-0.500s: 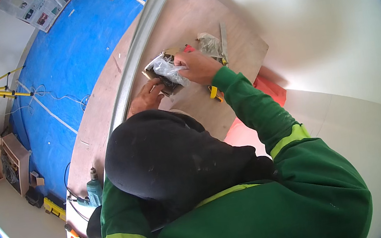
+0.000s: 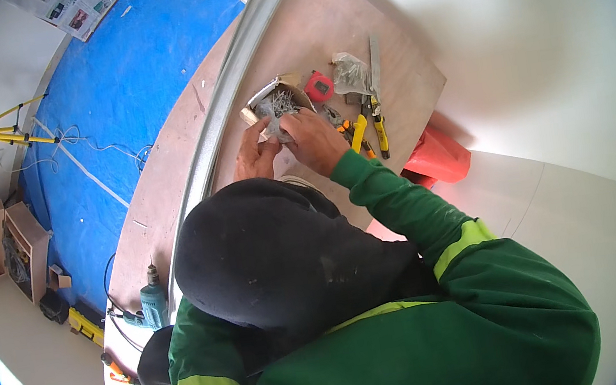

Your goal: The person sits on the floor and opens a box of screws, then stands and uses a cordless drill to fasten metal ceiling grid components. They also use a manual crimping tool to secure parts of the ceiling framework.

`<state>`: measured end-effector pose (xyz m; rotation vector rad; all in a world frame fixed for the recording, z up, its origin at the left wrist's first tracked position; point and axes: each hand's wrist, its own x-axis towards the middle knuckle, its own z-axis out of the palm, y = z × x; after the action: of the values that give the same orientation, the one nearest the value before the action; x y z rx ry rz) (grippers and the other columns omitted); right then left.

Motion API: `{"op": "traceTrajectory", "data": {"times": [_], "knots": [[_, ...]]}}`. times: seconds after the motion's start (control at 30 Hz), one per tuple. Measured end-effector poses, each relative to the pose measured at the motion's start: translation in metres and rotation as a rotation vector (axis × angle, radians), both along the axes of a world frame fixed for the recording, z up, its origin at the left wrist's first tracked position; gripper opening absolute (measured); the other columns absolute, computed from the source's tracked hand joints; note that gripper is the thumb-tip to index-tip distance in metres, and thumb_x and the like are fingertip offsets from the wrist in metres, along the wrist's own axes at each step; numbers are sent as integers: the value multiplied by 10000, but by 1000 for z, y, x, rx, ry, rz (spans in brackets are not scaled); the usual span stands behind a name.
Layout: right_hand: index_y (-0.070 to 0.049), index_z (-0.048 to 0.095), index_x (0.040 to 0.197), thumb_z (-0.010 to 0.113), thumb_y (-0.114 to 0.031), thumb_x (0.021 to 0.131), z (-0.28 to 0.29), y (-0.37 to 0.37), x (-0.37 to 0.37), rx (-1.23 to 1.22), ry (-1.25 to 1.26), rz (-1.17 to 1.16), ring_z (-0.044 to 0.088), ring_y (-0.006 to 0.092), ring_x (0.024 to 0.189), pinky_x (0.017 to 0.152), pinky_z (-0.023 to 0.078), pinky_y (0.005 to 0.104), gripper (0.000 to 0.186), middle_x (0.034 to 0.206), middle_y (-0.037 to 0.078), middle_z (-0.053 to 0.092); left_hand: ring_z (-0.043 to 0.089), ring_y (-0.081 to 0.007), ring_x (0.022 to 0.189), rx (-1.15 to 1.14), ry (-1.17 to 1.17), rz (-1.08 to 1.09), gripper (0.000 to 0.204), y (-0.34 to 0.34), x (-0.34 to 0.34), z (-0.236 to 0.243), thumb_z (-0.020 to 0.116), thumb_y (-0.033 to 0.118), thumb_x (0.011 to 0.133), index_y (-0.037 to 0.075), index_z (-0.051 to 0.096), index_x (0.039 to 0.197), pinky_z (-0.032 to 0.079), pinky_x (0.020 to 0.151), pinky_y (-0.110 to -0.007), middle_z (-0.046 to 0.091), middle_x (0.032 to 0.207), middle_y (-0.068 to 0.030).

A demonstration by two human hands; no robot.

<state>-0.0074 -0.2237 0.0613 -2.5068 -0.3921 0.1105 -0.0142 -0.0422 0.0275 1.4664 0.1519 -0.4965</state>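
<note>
Brown wooden board [image 2: 405, 100]; open box [image 2: 248, 116] of metal fasteners [image 2: 278, 104] near red tape measure [image 2: 319, 86]; left hand [image 2: 255, 155] at rim, right hand [image 2: 314, 140] curled over contents, grips indiscernible; careless tug might spill pieces.

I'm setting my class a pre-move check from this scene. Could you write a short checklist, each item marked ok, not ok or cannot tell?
1. Small box open: ok, thin metal pieces show inside.
2. Left hand at the box: ok, its fingers are at the near edge.
3. Contents in full view: not ok, the right hand covers part of the opening.
4. Right-hand grip on something: cannot tell, the fingertips are hidden.
5. Red tape measure outside the box: ok, it lies just beyond, to the right.
6. Power drill away from both hands: ok, it is well off to the left.
</note>
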Motion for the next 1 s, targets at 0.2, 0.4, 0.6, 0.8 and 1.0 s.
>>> {"op": "traceTrajectory", "data": {"times": [0.2,0.4,0.6,0.8,1.0], "knots": [[6,572,1192,823,-168,869,-7,3,0,155,104,-111,626,448,1123,952,550,503,444,1251,231,544,789,-274,971,162,-73,7,333,0,7,4,736,161,1018,-15,679,1294,594,891,-388,748,1153,-163],[70,457,1336,908,-227,772,-26,-5,27,-21,158,-85,601,492,1238,1048,531,508,781,1335,318,539,784,-289,936,263,-164,8,210,-3,10,-11,773,134,969,-28,713,1089,595,846,-405,733,1115,-177],[148,439,1410,959,-324,690,-25,-17,78,-59,632,29,690,433,1211,1001,590,470,1006,1283,346,646,781,-292,938,402,-340,-66,219,-1,14,-23,782,138,957,4,698,1108,587,831,-415,749,1057,-176],[84,571,1344,950,-285,673,-10,-15,93,-104,810,24,764,336,1041,779,647,415,854,1213,255,709,784,-288,950,364,-286,-62,231,-2,14,-20,786,120,966,8,677,1135,591,849,-412,752,1072,-163],[19,637,1215,907,-285,732,-12,-30,90,-17,808,69,750,317,946,769,616,443,632,1102,222,739,785,-264,995,100,-65,17,233,-8,14,-18,733,35,1005,-15,635,1210,615,870,-381,742,1080,-130]]}}
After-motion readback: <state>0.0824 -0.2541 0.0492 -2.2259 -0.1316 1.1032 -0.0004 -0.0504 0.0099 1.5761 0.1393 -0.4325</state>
